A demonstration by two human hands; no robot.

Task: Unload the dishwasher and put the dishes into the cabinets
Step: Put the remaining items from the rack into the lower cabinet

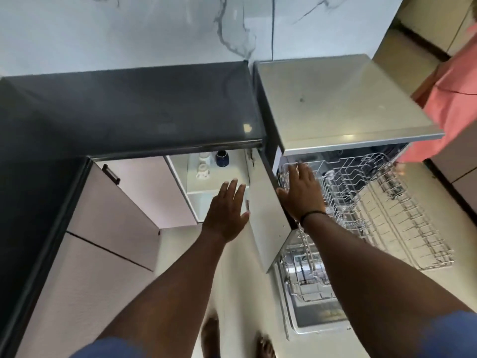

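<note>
The right hand (300, 192) lies on the upper rack (366, 177), fingers straight and together. At its 9 o'clock, the left hand (227, 210) reaches toward the cabinet (219, 177), fingers apart.

From my remote seat I look down on a kitchen corner. A white marble wall (154, 29) with grey veins rises at the back, split by a thin dark vertical seam. Below it a glossy black countertop (129, 107) runs in an L and carries a small bright glint of ceiling light. Pale pinkish cupboard fronts (108, 210) sit beneath it, one with a dark bar handle (111, 174). The floor (232, 293) is cream tile. I see salmon-coloured fabric (454, 99) at the right edge.
</note>
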